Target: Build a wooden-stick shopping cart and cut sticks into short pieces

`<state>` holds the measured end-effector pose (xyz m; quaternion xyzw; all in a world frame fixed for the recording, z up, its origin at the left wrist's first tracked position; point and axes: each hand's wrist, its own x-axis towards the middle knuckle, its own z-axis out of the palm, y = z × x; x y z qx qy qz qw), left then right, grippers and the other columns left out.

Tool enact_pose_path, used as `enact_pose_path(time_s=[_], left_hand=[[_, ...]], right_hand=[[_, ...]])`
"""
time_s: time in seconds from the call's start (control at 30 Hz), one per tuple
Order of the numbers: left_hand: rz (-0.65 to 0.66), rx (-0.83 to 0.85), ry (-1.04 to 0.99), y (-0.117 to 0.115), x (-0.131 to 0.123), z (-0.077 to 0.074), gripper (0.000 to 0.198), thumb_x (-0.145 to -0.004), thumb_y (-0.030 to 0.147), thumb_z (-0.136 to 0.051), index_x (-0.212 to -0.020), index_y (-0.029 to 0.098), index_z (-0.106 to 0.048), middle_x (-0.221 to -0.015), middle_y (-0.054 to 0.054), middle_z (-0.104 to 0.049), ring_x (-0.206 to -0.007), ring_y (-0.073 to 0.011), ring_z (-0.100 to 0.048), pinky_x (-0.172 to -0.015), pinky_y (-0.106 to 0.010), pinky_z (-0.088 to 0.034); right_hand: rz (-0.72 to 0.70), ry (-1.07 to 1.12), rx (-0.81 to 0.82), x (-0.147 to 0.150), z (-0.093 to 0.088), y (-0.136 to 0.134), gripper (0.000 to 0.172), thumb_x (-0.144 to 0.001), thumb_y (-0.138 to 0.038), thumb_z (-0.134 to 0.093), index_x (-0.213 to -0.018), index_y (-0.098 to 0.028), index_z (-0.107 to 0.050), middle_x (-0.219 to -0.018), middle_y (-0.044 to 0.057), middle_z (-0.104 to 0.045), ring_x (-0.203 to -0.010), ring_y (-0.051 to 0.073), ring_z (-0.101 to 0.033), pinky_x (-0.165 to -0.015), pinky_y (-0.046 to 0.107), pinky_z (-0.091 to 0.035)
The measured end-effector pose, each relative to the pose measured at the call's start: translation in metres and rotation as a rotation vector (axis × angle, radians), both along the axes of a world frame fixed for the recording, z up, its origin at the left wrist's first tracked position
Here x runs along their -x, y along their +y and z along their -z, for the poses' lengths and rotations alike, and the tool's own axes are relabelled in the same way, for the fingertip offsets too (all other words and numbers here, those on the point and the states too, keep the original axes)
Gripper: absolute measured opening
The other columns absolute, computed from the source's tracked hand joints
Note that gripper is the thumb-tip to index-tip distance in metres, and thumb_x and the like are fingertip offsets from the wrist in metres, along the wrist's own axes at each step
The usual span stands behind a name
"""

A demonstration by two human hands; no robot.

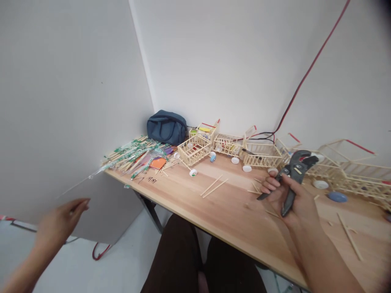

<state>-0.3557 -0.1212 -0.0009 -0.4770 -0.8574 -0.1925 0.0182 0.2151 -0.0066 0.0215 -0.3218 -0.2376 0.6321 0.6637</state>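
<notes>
My right hand (287, 195) holds black-handled pliers (297, 169) above the right part of the wooden table (180, 195), their jaws pointing up and to the right. Off the table's left edge, my left hand (62, 217) is raised with its fingers pinched together; whatever may be between them is too small to name. A thin clear strip runs from near that hand to a pile of wrapped sticks (131, 156) at the table's left end. Two loose sticks (214, 187) lie at the middle of the table, and another stick (350, 237) lies at the right.
Small stick-built carts (195, 149) line the wall side of the table. White round caps (235, 160) and a blue oval piece (337, 197) lie before them. A blue bag (167, 127) stands at the back left corner. A red and black cable (302, 79) hangs along the wall.
</notes>
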Motion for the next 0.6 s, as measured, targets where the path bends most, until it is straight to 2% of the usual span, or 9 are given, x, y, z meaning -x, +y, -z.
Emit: enact_pose_path(time_s=[0.1,0.17,0.23,0.3,0.43,0.6], left_hand=[[0.116,-0.118,0.033,0.05,-0.044,-0.022,0.038,-0.083,0.046,-0.044,-0.099,0.023,-0.07,-0.101,-0.002,-0.076,-0.09,-0.0237,-0.068,-0.076,-0.027,-0.047],[0.214,-0.072,0.129,0.086,-0.063,-0.032,0.043,-0.088,0.039,-0.037,-0.104,0.016,-0.07,-0.109,-0.01,-0.073,-0.094,-0.0253,-0.066,-0.079,-0.03,-0.046],[0.259,-0.009,0.15,0.118,-0.075,-0.039,0.041,-0.087,0.039,-0.04,-0.093,0.015,-0.073,-0.095,-0.012,-0.074,-0.087,-0.0267,-0.066,-0.072,-0.031,-0.045],[0.235,0.111,0.208,0.143,-0.085,-0.044,0.04,-0.086,0.036,-0.04,-0.086,0.016,-0.074,-0.088,-0.013,-0.073,-0.083,-0.0271,-0.065,-0.066,-0.03,-0.043],[0.204,0.228,0.273,0.172,-0.098,-0.048,0.037,-0.083,0.031,-0.04,-0.088,0.014,-0.073,-0.095,-0.017,-0.072,-0.086,-0.0294,-0.065,-0.064,-0.03,-0.041],[0.247,0.271,0.289,0.184,-0.102,-0.05,0.037,-0.083,0.033,-0.042,-0.086,0.013,-0.072,-0.093,-0.019,-0.071,-0.084,-0.0292,-0.065,-0.065,-0.03,-0.042]], right_hand=[[0.003,-0.043,-0.017,-0.001,0.002,0.001,0.011,-0.074,-0.026,-0.063,-0.08,-0.018,-0.06,-0.07,-0.004,-0.028,-0.058,0.009,-0.031,-0.051,0.02,-0.041],[0.015,-0.055,-0.015,-0.001,0.003,0.002,0.01,-0.074,-0.027,-0.063,-0.079,-0.019,-0.06,-0.069,-0.003,-0.029,-0.058,0.01,-0.031,-0.051,0.021,-0.041],[0.03,-0.046,-0.002,-0.002,0.002,0.001,0.009,-0.074,-0.026,-0.062,-0.078,-0.019,-0.06,-0.069,-0.003,-0.029,-0.058,0.01,-0.031,-0.051,0.021,-0.041],[0.042,-0.022,0.011,-0.001,0.001,0.0,0.008,-0.073,-0.025,-0.062,-0.078,-0.018,-0.061,-0.069,-0.003,-0.03,-0.058,0.009,-0.031,-0.051,0.02,-0.04],[0.044,0.015,0.024,0.001,-0.003,-0.002,0.009,-0.073,-0.023,-0.063,-0.079,-0.017,-0.061,-0.069,-0.004,-0.03,-0.059,0.009,-0.032,-0.052,0.019,-0.041],[0.034,-0.002,0.002,0.002,-0.005,-0.003,0.009,-0.074,-0.025,-0.063,-0.078,-0.017,-0.061,-0.068,-0.004,-0.029,-0.059,0.009,-0.031,-0.052,0.02,-0.04]])
